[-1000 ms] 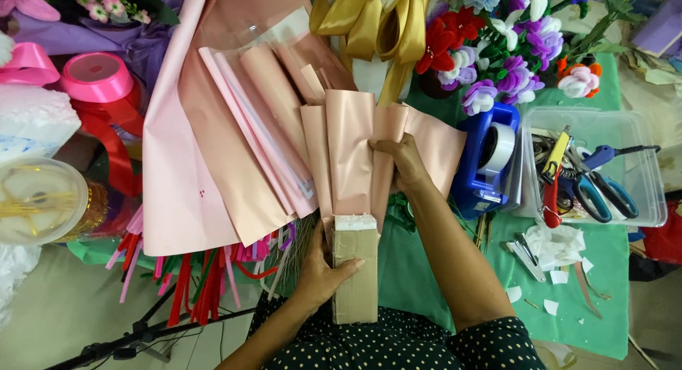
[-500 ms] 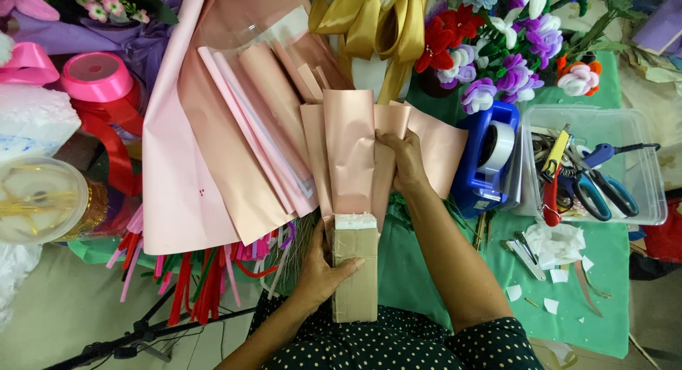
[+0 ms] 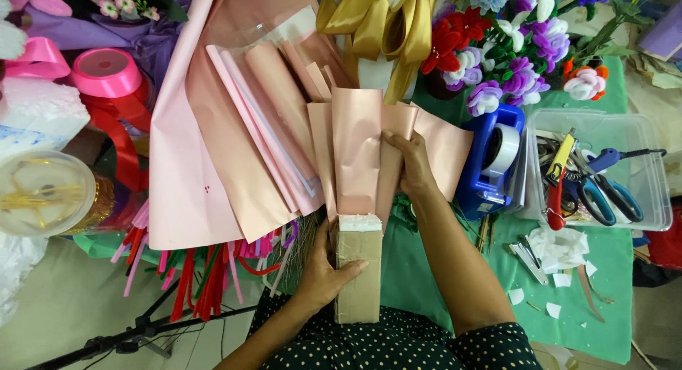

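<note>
Green cloth covers the worktable, crowded with glossy pink wrapping sheets at its left and artificial flowers along its far edge. Your right hand reaches forward from the near edge, fingers closed on the fanned, satiny pink paper folds, which stand lengthwise away from you. Your left hand wraps the tape-bound cardboard block at the near edge, thumb across its face; its long axis runs near to far, its white foam top touching the folds. Right of them sit a blue tape dispenser and a clear tub of scissors.
</note>
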